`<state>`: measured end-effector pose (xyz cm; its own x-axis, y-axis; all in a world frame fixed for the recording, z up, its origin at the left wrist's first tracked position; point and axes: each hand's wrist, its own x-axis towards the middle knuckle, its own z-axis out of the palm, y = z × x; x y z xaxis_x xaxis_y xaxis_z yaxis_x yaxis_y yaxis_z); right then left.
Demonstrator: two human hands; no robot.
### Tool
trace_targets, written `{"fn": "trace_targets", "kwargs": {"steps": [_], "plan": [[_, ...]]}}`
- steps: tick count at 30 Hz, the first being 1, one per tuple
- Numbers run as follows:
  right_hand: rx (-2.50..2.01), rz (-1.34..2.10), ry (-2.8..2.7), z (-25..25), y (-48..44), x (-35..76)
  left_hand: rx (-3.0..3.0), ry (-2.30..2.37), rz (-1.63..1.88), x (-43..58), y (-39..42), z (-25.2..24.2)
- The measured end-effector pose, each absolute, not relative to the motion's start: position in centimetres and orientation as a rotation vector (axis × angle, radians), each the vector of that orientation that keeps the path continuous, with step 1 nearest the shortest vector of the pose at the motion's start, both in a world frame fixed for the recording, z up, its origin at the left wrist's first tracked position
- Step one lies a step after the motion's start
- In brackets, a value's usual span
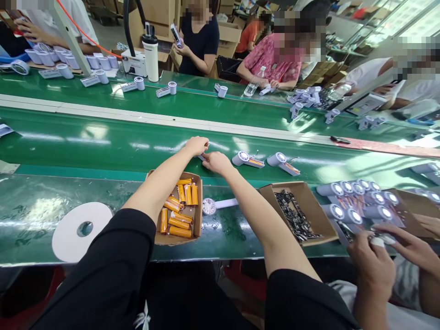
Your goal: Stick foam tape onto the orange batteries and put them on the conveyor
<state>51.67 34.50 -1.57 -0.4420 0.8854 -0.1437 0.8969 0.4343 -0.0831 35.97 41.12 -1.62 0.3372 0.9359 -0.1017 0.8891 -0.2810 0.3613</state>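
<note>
On the green belt my left hand [197,145] and my right hand [216,162] work close together, fingers curled. A pale lilac part [201,157] shows between them, mostly covered; the right fingers press on it. What the left fingers hold is hidden. To the right lie two lilac handheld fans [242,158] with opened handles and wires. Below my forearms, a cardboard box [200,211] holds several orange wrapped battery cells [180,231]. Beside it lies another handheld fan [209,206], its handle partly behind my right forearm.
A white disc [68,233] lies at left. At right stands a carton [268,190] of small dark parts, then several fans [364,197] near a co-worker's hands [374,261]. Behind a pale rail [137,120], a second belt [199,103] carries fans; people sit beyond it.
</note>
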Motion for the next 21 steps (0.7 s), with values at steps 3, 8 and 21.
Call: {"fn": "trace_targets", "kwargs": {"steps": [3,8,21], "plan": [[1.609,-0.381,2.642,-1.8,35.0,53.1,2.250,1.624,0.183,36.3,41.3,-1.5],[2.011,-0.678,2.572,-2.5,35.2,54.5,2.240,1.645,0.178,37.1,41.2,-1.5],[2.158,-0.604,2.588,-2.4,36.4,53.7,2.216,1.664,0.185,38.7,41.1,-1.0]]}}
